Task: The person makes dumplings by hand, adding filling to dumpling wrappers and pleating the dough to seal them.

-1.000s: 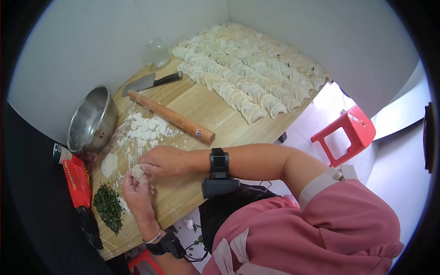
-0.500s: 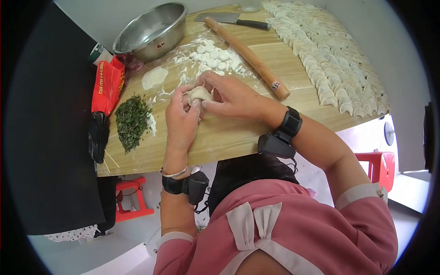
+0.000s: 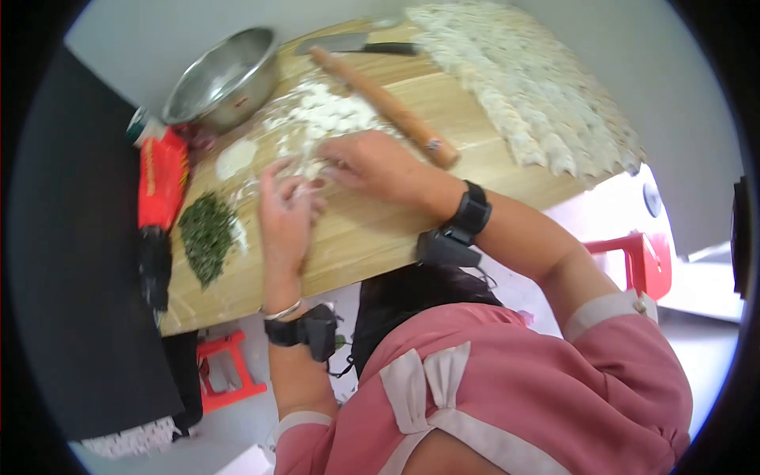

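Note:
A pale dumpling [image 3: 312, 169], blurred by motion, is between my two hands above the wooden table. My right hand [image 3: 366, 164] pinches its right side with bent fingers. My left hand [image 3: 286, 212] is just to the left, its thumb and fingers apart; whether a fingertip touches the dumpling cannot be made out. Beyond the hands lie small floured dough pieces [image 3: 336, 111]. A flat dough wrapper [image 3: 236, 159] rests to the left of them. The wooden rolling pin [image 3: 388, 103] lies diagonally past my right hand.
Rows of folded dumplings [image 3: 530, 87] cover the right side of the table [image 3: 412, 226]. Chopped greens [image 3: 207, 237] are piled at the left, near a red bag [image 3: 161, 178]. A steel bowl [image 3: 226, 79] and a cleaver [image 3: 356, 45] stand and lie at the back.
The view has shifted, so the table things appear farther left. My left hand's fingers have spread away from the dumpling, which both hands were cupping before.

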